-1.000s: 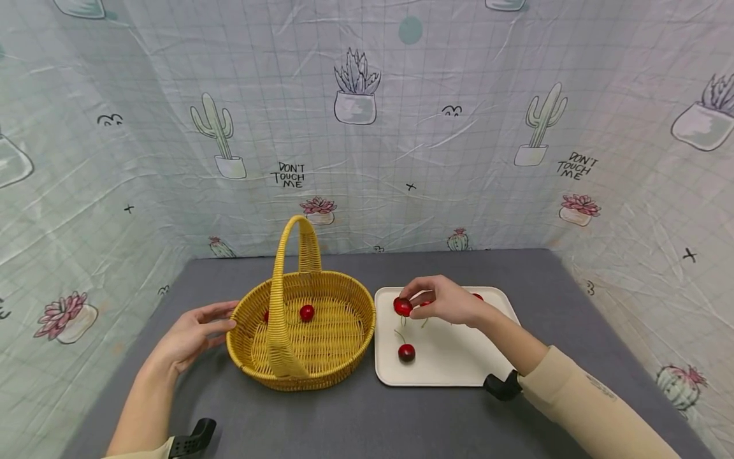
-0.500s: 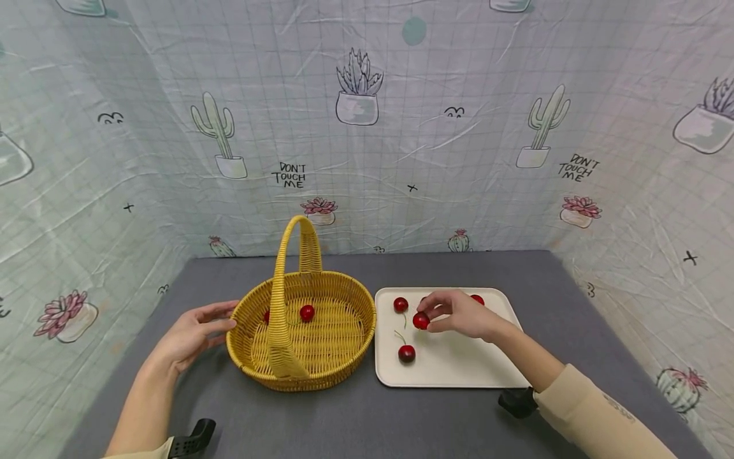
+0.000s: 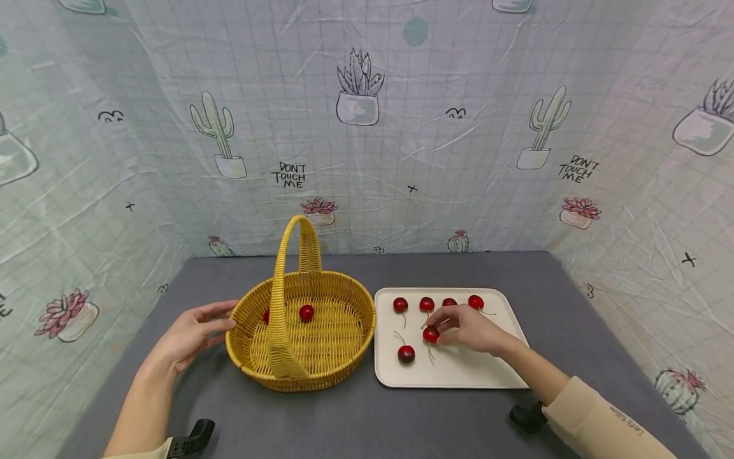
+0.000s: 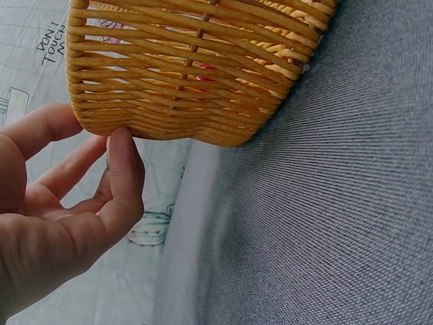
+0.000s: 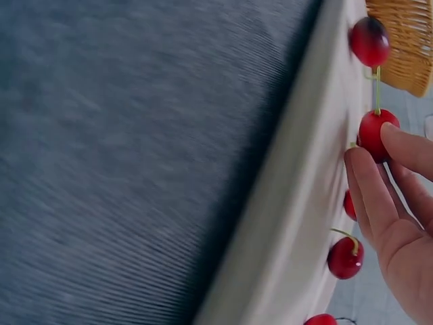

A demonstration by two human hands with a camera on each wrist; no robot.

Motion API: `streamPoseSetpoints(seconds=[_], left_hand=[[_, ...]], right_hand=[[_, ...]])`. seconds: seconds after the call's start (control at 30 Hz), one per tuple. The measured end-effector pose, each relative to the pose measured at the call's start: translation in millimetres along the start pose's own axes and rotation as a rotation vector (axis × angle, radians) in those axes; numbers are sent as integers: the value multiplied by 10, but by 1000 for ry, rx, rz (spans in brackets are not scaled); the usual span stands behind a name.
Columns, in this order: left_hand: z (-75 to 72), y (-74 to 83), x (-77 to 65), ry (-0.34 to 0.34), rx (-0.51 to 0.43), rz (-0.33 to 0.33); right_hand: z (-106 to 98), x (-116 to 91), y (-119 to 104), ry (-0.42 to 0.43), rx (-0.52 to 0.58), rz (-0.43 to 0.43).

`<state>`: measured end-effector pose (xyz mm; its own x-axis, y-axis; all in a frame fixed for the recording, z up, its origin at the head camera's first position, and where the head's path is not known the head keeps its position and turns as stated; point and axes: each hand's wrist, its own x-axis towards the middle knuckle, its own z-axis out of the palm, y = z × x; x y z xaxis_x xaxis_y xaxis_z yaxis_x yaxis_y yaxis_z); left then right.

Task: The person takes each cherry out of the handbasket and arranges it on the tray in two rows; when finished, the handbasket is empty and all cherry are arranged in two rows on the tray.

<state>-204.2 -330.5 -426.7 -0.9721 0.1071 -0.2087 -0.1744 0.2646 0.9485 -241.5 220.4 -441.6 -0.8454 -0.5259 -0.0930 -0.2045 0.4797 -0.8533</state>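
Observation:
A yellow wicker basket [image 3: 329,331] with a tall arched handle stands left of centre, two red cherries visible in it, one of them [image 3: 306,313] near the middle. The fingertips and thumb of my left hand [image 3: 186,336] rest against the outside of its left rim; in the left wrist view the fingers [image 4: 123,166] touch the woven wall. My right hand [image 3: 471,328] pinches a cherry [image 3: 431,335] between thumb and fingers, low over the cream tray [image 3: 470,373]. Its stem points toward the tray's near side. In the right wrist view the pinched cherry [image 5: 376,132] shows beside the thumb.
Along the tray's far side several stemmed cherries lie in a row, from the left one [image 3: 400,305] to the right one [image 3: 476,302]. Another cherry [image 3: 406,354] sits near the front left corner. Grey cloth [image 3: 344,421] covers the table, with a printed curtain [image 3: 401,140] behind.
From the tray's far left, my right hand has moved right and nearer with a cherry in its fingers, uncovering cherries in the far row. The left hand and basket stay put.

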Motion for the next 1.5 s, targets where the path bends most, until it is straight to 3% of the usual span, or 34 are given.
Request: streamPoseSetpoints(seconds=[0.3, 0.57, 1.1, 1.5], left_hand=[[2, 21, -14, 1, -5, -4], [9, 32, -21, 7, 3, -13], [-1, 35, -14, -2, 2, -6], [-15, 28, -10, -7, -5, -2]], right_hand=[[28, -14, 53, 2, -64, -17], [51, -30, 32, -7, -53, -51], [-20, -30, 38, -30, -55, -18], [-203, 64, -237, -76, -43, -47]])
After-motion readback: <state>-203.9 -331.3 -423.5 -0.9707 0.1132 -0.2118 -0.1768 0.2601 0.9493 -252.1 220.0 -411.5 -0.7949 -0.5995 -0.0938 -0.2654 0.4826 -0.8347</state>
